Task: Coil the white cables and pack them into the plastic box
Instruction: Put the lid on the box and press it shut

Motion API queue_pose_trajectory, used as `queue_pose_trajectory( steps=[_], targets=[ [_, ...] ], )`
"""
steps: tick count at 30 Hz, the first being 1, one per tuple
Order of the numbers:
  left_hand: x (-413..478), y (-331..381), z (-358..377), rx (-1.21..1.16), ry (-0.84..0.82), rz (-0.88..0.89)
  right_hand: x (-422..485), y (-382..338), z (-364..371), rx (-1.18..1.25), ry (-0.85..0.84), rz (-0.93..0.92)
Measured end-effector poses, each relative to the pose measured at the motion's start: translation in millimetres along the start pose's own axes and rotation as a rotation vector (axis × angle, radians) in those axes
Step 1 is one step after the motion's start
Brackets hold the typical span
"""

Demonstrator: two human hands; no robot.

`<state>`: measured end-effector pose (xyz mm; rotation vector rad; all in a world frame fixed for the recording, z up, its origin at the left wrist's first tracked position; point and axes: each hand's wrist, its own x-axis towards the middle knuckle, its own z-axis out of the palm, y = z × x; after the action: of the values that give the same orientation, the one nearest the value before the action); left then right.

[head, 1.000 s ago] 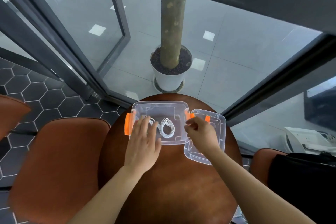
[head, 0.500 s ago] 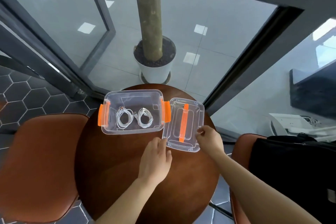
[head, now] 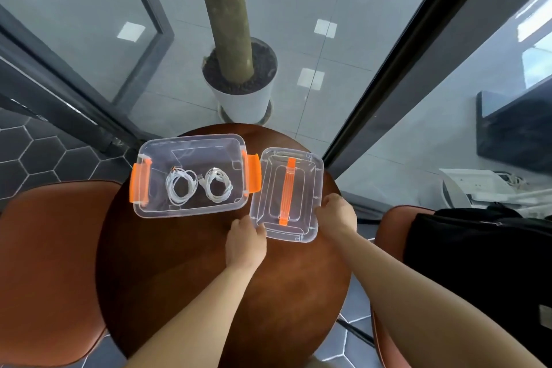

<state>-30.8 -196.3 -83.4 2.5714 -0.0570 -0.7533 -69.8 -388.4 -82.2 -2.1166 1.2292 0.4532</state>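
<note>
Two coiled white cables, one on the left and one on the right, lie side by side inside the clear plastic box with orange latches on the round brown table. To the box's right lies its clear lid with an orange handle. My left hand grips the lid's near left corner. The lid's right edge is held by my right hand.
A brown chair stands left of the table. Another chair at the right carries a black bag. Behind the table a glass wall shows a potted tree trunk on a tiled floor.
Both hands left the box and moved to the lid, taking hold of its near left corner and right edge. The camera view swung, so the box appears further left.
</note>
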Motion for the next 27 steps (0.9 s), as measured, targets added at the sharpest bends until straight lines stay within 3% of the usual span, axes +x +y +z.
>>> queue_pose_trajectory(
  steps=[5, 14, 20, 23, 27],
  targets=[
    [6.7, 1.6, 4.7, -0.101, -0.027, -0.034, 2.7, 1.2, 7.5, 0.036, -0.073, 0.015],
    [-7.8, -3.7, -3.6, -0.12, -0.037, 0.02, -19.7, 15.3, -5.3, 0.41, -0.036, 0.128],
    [-26.8, 0.3, -14.4, -0.137, -0.163, 0.049, -56.9, 7.7, -38.1, 0.571, 0.041, 0.002],
    [-43.5, 7.3, -28.4, -0.106, -0.169, 0.139, -86.0, 0.5, -63.0, 0.505, 0.101, -0.133],
    [-61.4, 34.8, -65.7, -0.461, -0.14, 0.146, -122.5, -2.6, -89.9, 0.352, 0.183, -0.295]
  ],
)
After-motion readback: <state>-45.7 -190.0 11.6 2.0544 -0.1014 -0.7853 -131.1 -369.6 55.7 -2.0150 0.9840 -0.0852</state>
